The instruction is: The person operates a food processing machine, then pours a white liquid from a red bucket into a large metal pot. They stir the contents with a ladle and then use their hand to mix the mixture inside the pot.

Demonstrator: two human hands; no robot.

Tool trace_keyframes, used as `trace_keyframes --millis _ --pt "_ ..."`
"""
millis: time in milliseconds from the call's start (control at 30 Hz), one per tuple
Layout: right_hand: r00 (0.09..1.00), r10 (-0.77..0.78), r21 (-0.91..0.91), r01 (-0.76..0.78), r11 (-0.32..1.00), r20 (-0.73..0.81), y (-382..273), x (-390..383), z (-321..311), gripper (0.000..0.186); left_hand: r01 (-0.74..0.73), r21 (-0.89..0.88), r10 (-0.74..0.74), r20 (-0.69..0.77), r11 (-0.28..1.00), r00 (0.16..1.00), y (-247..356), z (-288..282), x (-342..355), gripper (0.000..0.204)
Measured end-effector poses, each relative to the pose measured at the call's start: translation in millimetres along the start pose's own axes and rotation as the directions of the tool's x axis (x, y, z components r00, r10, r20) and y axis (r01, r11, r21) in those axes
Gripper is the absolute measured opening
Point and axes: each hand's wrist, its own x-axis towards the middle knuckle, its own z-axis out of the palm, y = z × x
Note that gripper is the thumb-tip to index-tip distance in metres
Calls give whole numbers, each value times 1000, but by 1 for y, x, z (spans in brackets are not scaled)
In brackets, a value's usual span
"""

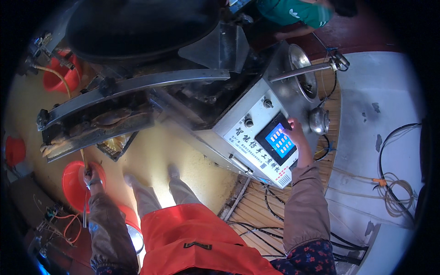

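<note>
At the lower left, my left hand (pixel 93 175) is closed round a long thin rod-like tool (pixel 85 208), over a red bucket (pixel 73 188). The tool's exact kind is hard to make out. My right hand (pixel 297 134) reaches to the touchscreen (pixel 280 140) on a slanted pale metal control panel (pixel 243 133). Its fingers are apart and bent at the screen's right edge, with a fingertip touching or very near the lit blue display. Nothing shows in that hand. Two dark knobs (pixel 268 103) sit on the panel beyond the screen.
A large dark round plate (pixel 142 27) fills the far left. A curved metal bar (pixel 137 85) runs over a long tray (pixel 101 123). Another person in a green shirt (pixel 293 11) is at the far side. Cables (pixel 261 236) and a coiled hose (pixel 398 197) lie at right.
</note>
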Motion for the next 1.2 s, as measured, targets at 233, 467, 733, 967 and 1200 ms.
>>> trace_keyframes --millis 233,467,733,967,1200 --pt "1000 -28 -31 27 999 -7 -3 -2 -2 61 273 -769 -407 18 578 913 1 0 6 24" --pt "996 -38 -33 35 999 -80 1 -1 4 58 210 -606 -380 -165 767 910 34 38 -31 17" --pt "988 -141 180 128 975 65 68 26 9 61 326 -706 -443 20 629 897 79 102 -86 15" --pt "989 -136 -97 142 985 59 81 52 4 57 98 -867 -521 -200 489 830 93 154 -106 10" --pt "987 -148 -124 154 980 60 79 53 5 60 63 -916 -547 -181 397 817 105 160 -115 10"
